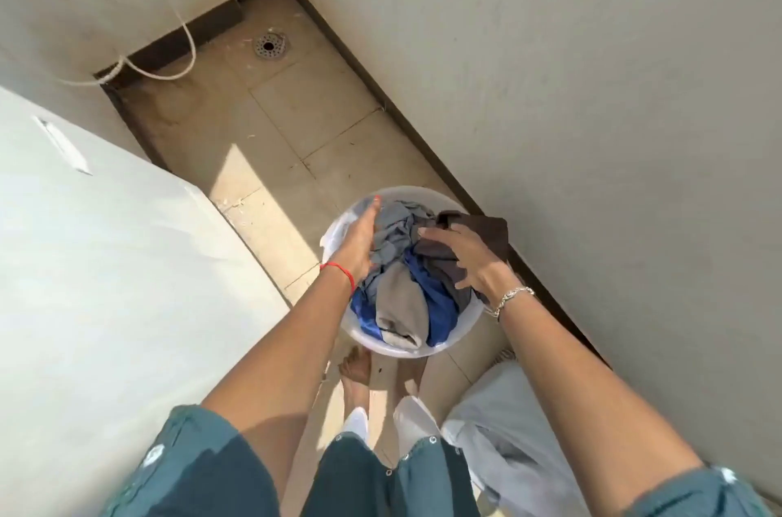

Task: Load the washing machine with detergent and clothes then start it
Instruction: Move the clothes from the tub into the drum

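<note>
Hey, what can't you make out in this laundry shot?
- Washing machine, head view: only its white top shows; door and controls are cut off by the left edge.
- Detergent: none in view.
- Bucket contents: the lower clothes are hidden by the top layers and both hands.
- Left hand and right hand fingertips: buried in fabric.

One tub (372,341), one washing machine (106,262), one floor drain (270,46), two hands (359,246).

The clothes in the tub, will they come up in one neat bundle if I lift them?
Probably not: the clothes look limp and tangled, so ends would likely droop and trail. The brown piece already hangs over the tub rim and may slip.
</note>
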Demonstrator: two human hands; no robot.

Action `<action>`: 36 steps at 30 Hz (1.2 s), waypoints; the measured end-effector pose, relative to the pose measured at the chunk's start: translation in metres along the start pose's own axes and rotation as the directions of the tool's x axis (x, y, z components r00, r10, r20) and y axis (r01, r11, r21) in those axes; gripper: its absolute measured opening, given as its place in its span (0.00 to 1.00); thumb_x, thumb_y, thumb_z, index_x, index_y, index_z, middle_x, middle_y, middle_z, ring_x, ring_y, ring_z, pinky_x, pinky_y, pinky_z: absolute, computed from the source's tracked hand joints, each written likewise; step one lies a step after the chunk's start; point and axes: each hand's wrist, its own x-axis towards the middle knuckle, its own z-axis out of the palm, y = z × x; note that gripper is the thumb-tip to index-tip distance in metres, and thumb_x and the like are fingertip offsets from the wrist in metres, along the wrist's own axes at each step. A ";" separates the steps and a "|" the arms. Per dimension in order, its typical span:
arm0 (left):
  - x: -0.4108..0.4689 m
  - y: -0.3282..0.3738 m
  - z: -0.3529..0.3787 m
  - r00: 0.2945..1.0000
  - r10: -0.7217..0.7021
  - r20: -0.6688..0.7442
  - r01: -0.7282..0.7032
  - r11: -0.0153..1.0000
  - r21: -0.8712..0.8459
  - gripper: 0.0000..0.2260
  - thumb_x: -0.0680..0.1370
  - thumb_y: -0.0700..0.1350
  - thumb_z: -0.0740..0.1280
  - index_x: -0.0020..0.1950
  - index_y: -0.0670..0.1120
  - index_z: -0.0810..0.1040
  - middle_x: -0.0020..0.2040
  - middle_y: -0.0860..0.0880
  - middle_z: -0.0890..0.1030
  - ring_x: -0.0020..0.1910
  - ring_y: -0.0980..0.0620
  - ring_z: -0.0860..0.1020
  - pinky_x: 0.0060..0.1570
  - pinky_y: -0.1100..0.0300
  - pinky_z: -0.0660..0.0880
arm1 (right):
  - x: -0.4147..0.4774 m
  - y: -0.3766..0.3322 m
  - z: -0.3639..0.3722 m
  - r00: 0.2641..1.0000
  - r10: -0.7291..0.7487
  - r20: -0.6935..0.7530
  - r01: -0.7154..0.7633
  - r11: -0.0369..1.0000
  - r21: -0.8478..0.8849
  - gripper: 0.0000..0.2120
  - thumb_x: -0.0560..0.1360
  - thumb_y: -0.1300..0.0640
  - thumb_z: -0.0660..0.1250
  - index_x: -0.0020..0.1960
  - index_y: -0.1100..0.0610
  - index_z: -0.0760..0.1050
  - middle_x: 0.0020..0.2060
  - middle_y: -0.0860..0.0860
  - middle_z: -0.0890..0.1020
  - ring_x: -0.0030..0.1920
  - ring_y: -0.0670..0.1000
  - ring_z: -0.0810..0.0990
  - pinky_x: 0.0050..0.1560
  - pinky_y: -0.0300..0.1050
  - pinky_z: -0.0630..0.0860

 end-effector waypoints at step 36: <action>0.199 -0.131 -0.031 0.933 0.337 -0.122 -0.347 0.936 -0.065 0.34 0.55 0.25 0.77 0.59 0.36 0.75 0.55 0.40 0.81 0.52 0.46 0.78 0.47 0.58 0.80 | 0.174 0.138 0.020 0.778 -0.257 -0.574 0.130 0.959 -0.254 0.19 0.62 0.67 0.72 0.53 0.66 0.77 0.51 0.63 0.82 0.52 0.63 0.78 0.51 0.48 0.74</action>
